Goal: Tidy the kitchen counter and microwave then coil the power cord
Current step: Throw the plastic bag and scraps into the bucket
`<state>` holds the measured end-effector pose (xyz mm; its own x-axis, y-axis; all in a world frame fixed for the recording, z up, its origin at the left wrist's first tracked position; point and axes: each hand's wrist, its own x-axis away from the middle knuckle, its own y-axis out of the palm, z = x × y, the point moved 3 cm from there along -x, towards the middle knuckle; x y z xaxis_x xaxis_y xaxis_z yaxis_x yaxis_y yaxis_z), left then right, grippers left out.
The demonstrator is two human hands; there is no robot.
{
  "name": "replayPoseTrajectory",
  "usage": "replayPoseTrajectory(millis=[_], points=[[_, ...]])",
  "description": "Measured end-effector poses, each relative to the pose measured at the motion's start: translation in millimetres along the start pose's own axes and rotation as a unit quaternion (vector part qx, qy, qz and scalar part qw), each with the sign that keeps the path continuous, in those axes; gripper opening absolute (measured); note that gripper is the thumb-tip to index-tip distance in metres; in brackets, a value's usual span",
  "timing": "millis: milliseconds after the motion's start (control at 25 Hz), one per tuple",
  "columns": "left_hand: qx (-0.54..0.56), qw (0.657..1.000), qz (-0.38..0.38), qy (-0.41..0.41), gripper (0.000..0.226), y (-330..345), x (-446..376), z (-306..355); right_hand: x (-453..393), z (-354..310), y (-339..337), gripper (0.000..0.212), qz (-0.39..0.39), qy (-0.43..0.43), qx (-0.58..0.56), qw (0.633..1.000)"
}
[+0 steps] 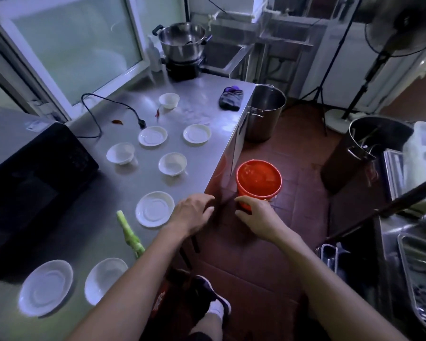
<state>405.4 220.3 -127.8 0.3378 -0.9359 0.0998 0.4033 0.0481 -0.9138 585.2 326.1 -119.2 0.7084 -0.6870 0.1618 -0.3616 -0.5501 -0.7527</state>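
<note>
Counter [202, 104] barely started, we judge: white saucers and bowls lie scattered, e.g. nearest saucer [155, 209], bowl [172, 164]; green vegetable stalk [129, 233] and red chilli bits [117, 122] lie loose on the steel. Power cord [101, 107] is uncoiled, looping from behind the microwave [35, 183] at left, its plug [142, 123] lying just beside a saucer. Both our hands hold nothing: left hand [191, 212] fingers relaxed over the counter edge, right hand [255, 216] loosely curled off the counter above the floor, near the red bucket [258, 183]. Dark cloth [231, 99] sits at the far corner, steel pot [182, 43] beyond. We expect dishes near the cord to obstruct coiling.
</note>
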Motion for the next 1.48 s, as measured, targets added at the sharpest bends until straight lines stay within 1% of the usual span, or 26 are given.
replayPoseTrajectory(millis=[240, 320, 480, 680, 800, 920, 1000, 1120, 1240, 1320, 1480], points=[[0.071, 0.997, 0.016, -0.037, 0.040, -15, -107, -56, -127, -15, 0, 0.039, -0.040, 0.003, 0.029, 0.999], [0.071, 0.996, 0.017, -0.043, 0.041, -27, -128, -73, -160, -25, -2, 0.040, -0.045, -0.001, 0.039, 0.998], [0.077, 0.994, 0.031, -0.072, 0.041, -57, -157, -108, -211, -50, 1, 0.043, -0.079, -0.016, 0.052, 0.995], [0.082, 0.987, 0.057, -0.124, 0.042, -83, -177, -154, -277, -89, 14, 0.042, -0.092, -0.082, 0.063, 0.990], [0.088, 0.981, 0.063, -0.159, 0.042, -89, -180, -184, -317, -109, 28, 0.040, -0.114, -0.101, 0.062, 0.986], [0.092, 0.970, 0.084, -0.207, 0.042, -90, -190, -218, -363, -121, 48, 0.038, -0.146, -0.129, 0.055, 0.979], [0.095, 0.963, 0.107, -0.230, 0.038, -94, -201, -234, -394, -126, 59, 0.036, -0.153, -0.146, 0.061, 0.975], [0.101, 0.949, 0.133, -0.268, 0.033, -102, -235, -259, -459, -132, 76, 0.037, -0.174, -0.173, 0.075, 0.966], [0.111, 0.934, 0.127, -0.315, 0.033, -107, -273, -283, -527, -137, 89, 0.038, -0.200, -0.203, 0.071, 0.956], [0.113, 0.924, 0.116, -0.346, 0.034, -108, -294, -296, -566, -138, 98, 0.038, -0.220, -0.227, 0.088, 0.944], [0.116, 0.911, 0.119, -0.378, 0.034, -110, -335, -309, -631, -137, 112, 0.040, -0.228, -0.268, 0.119, 0.929]])
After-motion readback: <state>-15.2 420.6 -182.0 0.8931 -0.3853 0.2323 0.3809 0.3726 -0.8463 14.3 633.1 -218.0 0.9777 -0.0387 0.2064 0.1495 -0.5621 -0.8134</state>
